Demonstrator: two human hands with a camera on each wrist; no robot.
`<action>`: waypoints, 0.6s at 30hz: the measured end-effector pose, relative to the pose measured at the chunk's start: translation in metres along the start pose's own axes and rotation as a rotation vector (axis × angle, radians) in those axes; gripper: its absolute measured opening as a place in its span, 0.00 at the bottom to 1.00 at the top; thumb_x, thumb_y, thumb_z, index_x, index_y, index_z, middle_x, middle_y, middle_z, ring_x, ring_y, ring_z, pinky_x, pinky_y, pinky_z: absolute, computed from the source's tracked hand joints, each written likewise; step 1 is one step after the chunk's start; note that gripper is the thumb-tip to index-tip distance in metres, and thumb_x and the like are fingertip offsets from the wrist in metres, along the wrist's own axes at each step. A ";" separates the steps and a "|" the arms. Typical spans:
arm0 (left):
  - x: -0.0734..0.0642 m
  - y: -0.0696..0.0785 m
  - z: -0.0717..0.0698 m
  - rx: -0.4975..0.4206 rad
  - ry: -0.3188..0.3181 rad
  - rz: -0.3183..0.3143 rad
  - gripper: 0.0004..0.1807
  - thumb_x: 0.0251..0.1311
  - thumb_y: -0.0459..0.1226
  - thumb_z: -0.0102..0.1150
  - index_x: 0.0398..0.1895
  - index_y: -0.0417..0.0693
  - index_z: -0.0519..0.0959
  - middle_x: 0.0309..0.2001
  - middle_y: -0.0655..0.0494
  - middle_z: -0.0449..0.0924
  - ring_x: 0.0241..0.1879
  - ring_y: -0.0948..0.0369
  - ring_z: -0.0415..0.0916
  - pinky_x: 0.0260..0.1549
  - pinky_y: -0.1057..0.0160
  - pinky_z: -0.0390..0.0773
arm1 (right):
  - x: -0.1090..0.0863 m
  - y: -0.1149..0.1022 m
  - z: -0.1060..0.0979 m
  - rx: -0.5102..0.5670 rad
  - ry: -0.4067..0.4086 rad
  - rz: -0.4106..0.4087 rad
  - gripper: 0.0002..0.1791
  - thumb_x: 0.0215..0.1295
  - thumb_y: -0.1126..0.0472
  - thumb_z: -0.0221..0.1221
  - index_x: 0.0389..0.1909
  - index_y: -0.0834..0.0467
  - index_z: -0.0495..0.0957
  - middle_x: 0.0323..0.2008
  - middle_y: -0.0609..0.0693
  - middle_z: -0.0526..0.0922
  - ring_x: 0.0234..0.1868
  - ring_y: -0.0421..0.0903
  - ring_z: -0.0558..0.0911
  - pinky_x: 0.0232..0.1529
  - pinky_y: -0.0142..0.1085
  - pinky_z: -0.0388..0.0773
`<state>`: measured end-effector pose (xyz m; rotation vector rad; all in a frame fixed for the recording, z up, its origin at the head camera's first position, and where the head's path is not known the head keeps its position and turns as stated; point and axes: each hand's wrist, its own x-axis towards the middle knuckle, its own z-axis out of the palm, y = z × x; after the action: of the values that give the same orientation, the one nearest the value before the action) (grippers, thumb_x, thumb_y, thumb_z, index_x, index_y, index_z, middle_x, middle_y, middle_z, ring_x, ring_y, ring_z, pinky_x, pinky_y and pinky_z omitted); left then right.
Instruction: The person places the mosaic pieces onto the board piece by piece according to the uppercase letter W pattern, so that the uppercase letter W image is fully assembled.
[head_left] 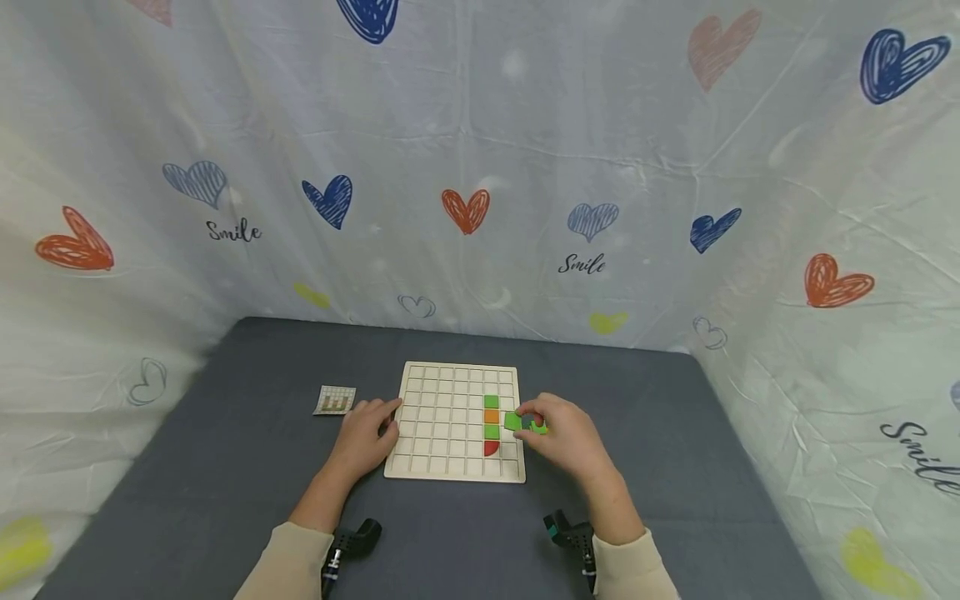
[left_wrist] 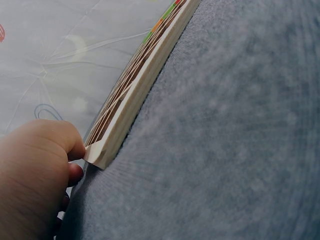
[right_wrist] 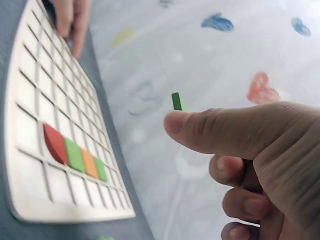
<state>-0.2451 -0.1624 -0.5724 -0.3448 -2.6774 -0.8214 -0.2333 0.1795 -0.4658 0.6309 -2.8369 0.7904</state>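
Observation:
A pale wooden grid board (head_left: 438, 417) lies on the dark cloth. In one column on its right side are a green square tile (head_left: 491, 402), an orange square tile (head_left: 491, 416), another green tile (head_left: 491, 432) and a red quarter-round tile (head_left: 491, 448). My right hand (head_left: 558, 433) pinches a green square tile (head_left: 512, 421) between thumb and fingertips, over the board's right edge in the head view. Only a sliver of it shows beyond the thumb (right_wrist: 177, 124) in the right wrist view. My left hand (head_left: 363, 437) touches the board's left edge with extended fingers.
A small printed card (head_left: 334, 400) lies left of the board. Green and yellow pieces (head_left: 538, 427) show partly behind the right hand. The dark-covered table (head_left: 465, 533) meets a white curtain (head_left: 517, 167) with printed hearts at its back and sides.

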 end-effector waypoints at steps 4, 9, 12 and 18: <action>0.000 0.000 0.000 -0.004 -0.017 -0.008 0.20 0.68 0.33 0.57 0.62 0.42 0.82 0.27 0.64 0.65 0.28 0.61 0.57 0.36 0.54 0.58 | 0.003 -0.009 0.013 -0.009 -0.010 -0.035 0.13 0.57 0.57 0.76 0.43 0.51 0.89 0.26 0.47 0.73 0.24 0.37 0.64 0.26 0.34 0.62; 0.000 -0.001 0.001 -0.003 -0.043 -0.017 0.21 0.68 0.33 0.57 0.63 0.43 0.81 0.28 0.64 0.66 0.28 0.61 0.57 0.36 0.54 0.58 | 0.007 -0.016 0.030 -0.012 -0.063 -0.009 0.12 0.59 0.55 0.74 0.43 0.49 0.89 0.26 0.41 0.70 0.23 0.37 0.63 0.24 0.32 0.60; 0.000 -0.001 0.001 -0.001 -0.035 -0.013 0.21 0.67 0.33 0.57 0.63 0.43 0.81 0.27 0.64 0.66 0.28 0.61 0.57 0.36 0.54 0.59 | 0.010 -0.021 0.041 -0.015 -0.097 -0.003 0.12 0.58 0.55 0.74 0.43 0.50 0.89 0.25 0.40 0.70 0.23 0.37 0.66 0.23 0.32 0.62; 0.001 -0.002 0.001 0.005 -0.026 -0.012 0.21 0.67 0.33 0.57 0.63 0.43 0.82 0.27 0.64 0.66 0.28 0.61 0.57 0.36 0.54 0.59 | 0.014 -0.025 0.062 -0.064 -0.146 -0.018 0.12 0.56 0.58 0.74 0.41 0.54 0.89 0.28 0.43 0.78 0.24 0.37 0.70 0.23 0.33 0.67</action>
<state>-0.2465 -0.1633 -0.5740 -0.3404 -2.7073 -0.8191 -0.2358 0.1232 -0.5039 0.7323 -2.9685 0.6739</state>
